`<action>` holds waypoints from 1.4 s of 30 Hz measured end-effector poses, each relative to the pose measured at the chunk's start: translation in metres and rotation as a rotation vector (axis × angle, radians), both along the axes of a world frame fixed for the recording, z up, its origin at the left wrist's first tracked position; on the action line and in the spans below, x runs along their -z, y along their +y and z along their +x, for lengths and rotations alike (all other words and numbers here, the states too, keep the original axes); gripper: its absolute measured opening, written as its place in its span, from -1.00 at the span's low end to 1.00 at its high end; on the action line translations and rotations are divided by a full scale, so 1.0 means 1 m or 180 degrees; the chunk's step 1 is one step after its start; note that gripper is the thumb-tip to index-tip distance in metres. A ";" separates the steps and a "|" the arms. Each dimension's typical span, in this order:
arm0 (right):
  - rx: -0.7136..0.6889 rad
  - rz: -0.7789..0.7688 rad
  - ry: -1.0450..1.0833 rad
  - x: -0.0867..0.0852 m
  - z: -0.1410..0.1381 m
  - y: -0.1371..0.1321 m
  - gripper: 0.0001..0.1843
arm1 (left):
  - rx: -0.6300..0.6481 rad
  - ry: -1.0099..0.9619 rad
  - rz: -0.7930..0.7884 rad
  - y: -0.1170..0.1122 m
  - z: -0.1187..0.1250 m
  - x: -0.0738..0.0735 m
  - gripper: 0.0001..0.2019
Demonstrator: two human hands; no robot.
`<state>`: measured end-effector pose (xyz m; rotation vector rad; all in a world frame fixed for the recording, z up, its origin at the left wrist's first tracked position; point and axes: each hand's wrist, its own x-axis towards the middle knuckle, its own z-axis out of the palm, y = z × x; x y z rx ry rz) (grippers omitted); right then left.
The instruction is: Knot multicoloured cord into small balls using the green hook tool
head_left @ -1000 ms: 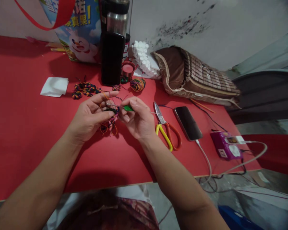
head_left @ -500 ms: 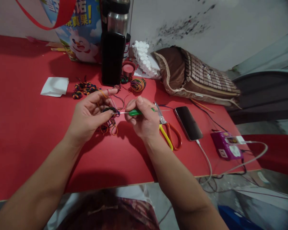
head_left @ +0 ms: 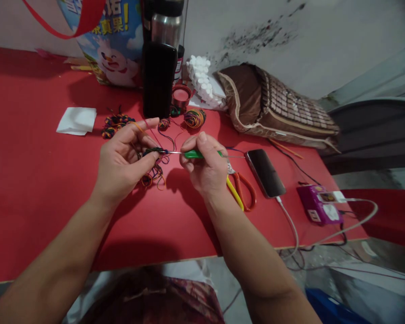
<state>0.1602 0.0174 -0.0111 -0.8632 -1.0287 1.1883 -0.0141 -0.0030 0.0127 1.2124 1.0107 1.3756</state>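
My left hand (head_left: 121,159) pinches a small dark crocheted piece (head_left: 154,151) between thumb and fingers, with multicoloured yarn (head_left: 152,176) trailing down from it onto the red table (head_left: 37,180). My right hand (head_left: 204,168) is closed on a crochet hook with a green handle (head_left: 194,154). Its thin metal tip points left into the piece. Both hands hover just above the table, close together.
Yellow-and-red scissors (head_left: 239,189) and a phone on a cable (head_left: 265,172) lie right of my right hand. A purple box (head_left: 319,209) sits further right. Behind are yarn balls (head_left: 194,118), finished yarn pieces (head_left: 116,123), a white tissue (head_left: 77,120), a black flask (head_left: 159,76), a printed bag (head_left: 116,45) and a brown cushion (head_left: 273,105).
My right hand has drawn the hook to the right, away from the left hand, so more of the metal shaft shows. The left hand stayed about in place, holding the piece.
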 end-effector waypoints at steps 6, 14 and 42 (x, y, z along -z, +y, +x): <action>0.0071 -0.0004 0.0019 0.000 0.000 -0.001 -0.41 | -0.0092 0.0149 0.0040 0.000 -0.001 0.001 -0.60; 0.0123 0.0037 -0.0050 0.001 -0.002 -0.002 -0.42 | -0.0121 0.0136 0.0102 0.001 0.000 0.001 -0.61; 0.0189 0.0409 -0.0289 0.007 -0.004 -0.005 -0.48 | -0.0421 0.0081 0.0632 0.012 0.002 0.021 -0.59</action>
